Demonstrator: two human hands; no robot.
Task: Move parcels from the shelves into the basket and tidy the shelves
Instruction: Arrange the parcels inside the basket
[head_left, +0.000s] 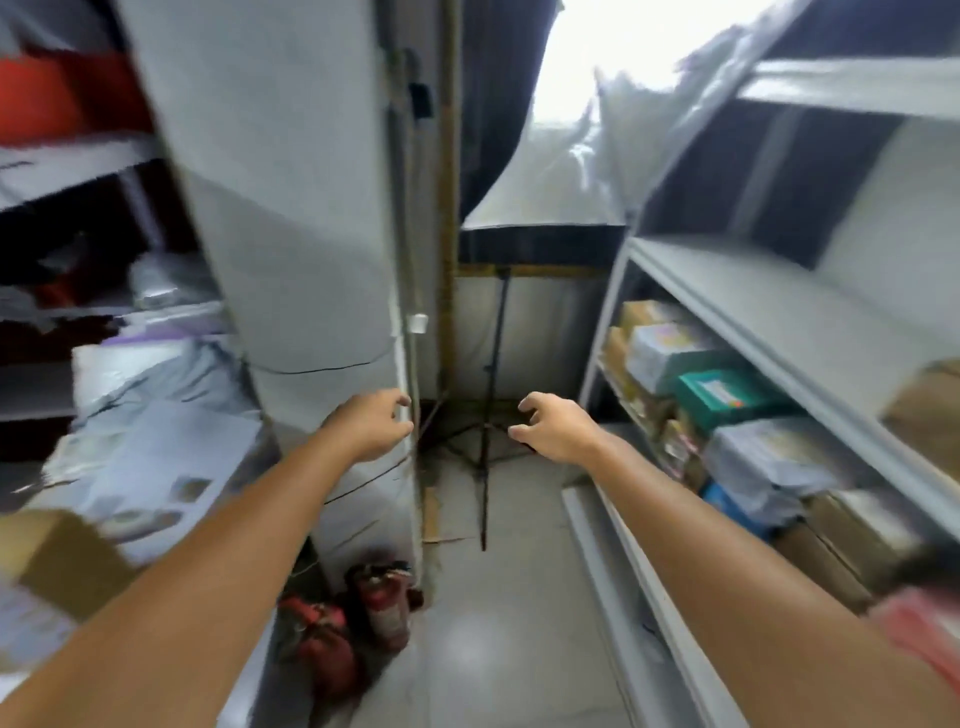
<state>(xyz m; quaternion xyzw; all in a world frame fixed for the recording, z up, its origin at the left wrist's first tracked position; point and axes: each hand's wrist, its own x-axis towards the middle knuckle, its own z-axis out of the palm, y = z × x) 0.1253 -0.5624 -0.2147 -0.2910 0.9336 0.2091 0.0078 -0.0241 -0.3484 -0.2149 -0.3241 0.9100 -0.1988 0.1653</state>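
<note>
Both hands, left (371, 423) and right (558, 426), reach out empty, fingers loosely curled. Turn toward the right shelf (737, 306). Best grip one parcel (727, 395) squarely.

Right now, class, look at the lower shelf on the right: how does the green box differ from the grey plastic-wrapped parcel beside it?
The green box is teal with crisp, straight edges; the grey plastic-wrapped parcel is pale, crinkled and soft-looking. The green box sits farther along the shelf, the grey plastic-wrapped parcel nearer the person. Both lie on the same level of the right-hand rack.
</note>
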